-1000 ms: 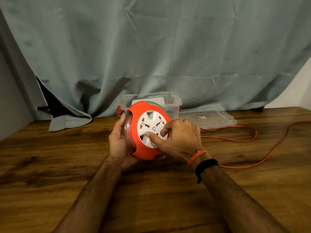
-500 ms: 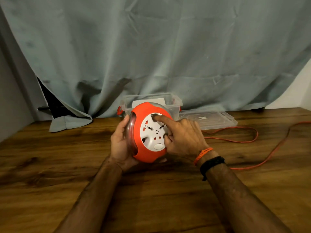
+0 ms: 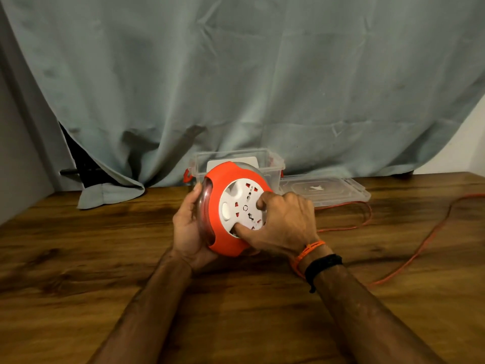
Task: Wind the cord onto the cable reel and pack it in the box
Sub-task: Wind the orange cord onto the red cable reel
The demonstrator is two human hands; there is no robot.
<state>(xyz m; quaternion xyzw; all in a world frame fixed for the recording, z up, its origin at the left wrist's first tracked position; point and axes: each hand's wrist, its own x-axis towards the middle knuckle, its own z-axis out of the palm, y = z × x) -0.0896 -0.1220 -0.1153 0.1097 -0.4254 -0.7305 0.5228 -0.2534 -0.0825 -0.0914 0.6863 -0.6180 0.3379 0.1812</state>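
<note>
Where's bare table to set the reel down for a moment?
Bare wood lies left of the left hand, toward the curtain hem, and near the camera between the forearms. Right of the right hand the cord loops; behind the reel stand box and lid.

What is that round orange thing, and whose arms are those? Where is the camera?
The camera sits on a person's head and looks down, so the two arms are that person's own. There is just this one view.

The round orange thing is a cable reel. It stores a long cord inside, and its white front has plug holes. The left hand holds the reel by its side. The right hand has its fingertips pressed into the white front, with the fingers curled on it.

On the wooden table the orange cord lies loose to the right, not all wound up. Behind the reel stands a clear plastic box, open, and its lid lies flat beside it. A grey curtain hangs at the back.
</note>
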